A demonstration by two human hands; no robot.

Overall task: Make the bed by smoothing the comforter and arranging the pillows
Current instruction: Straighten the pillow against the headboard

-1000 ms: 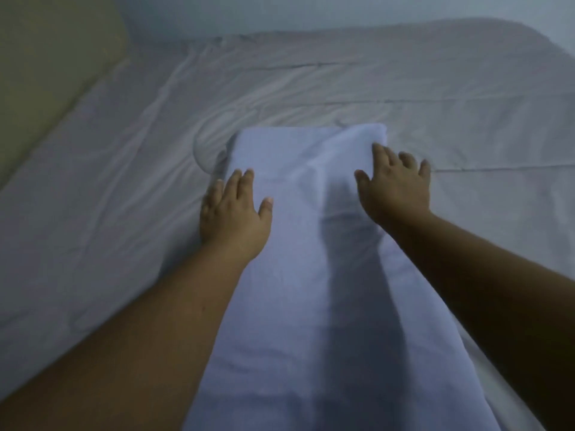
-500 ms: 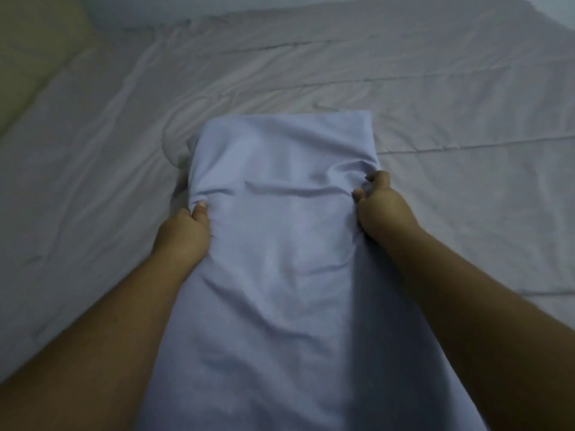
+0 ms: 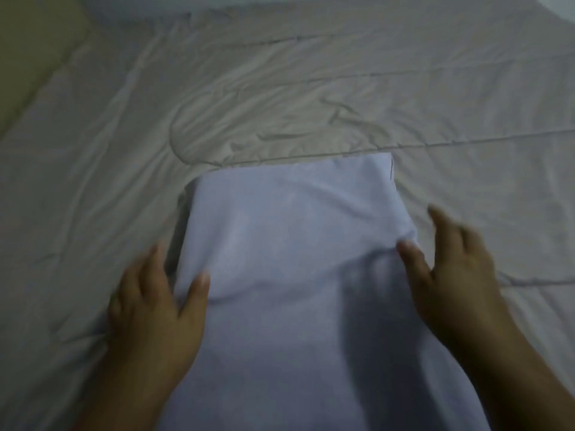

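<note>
- A pale lavender pillow [image 3: 289, 275] is lying lengthwise on the wrinkled grey comforter [image 3: 311, 88], running toward the lower edge of the view.
- The left hand [image 3: 155, 309] is spreading wide at the pillow's left edge, thumb resting on the fabric.
- The right hand [image 3: 451, 275] is opening wide at the right edge (blurred), thumb tip touching the pillow, gripping nothing.

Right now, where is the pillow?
In the head view the pillow lies lengthwise at centre-bottom on the wrinkled comforter, between the left hand and right hand.
</note>
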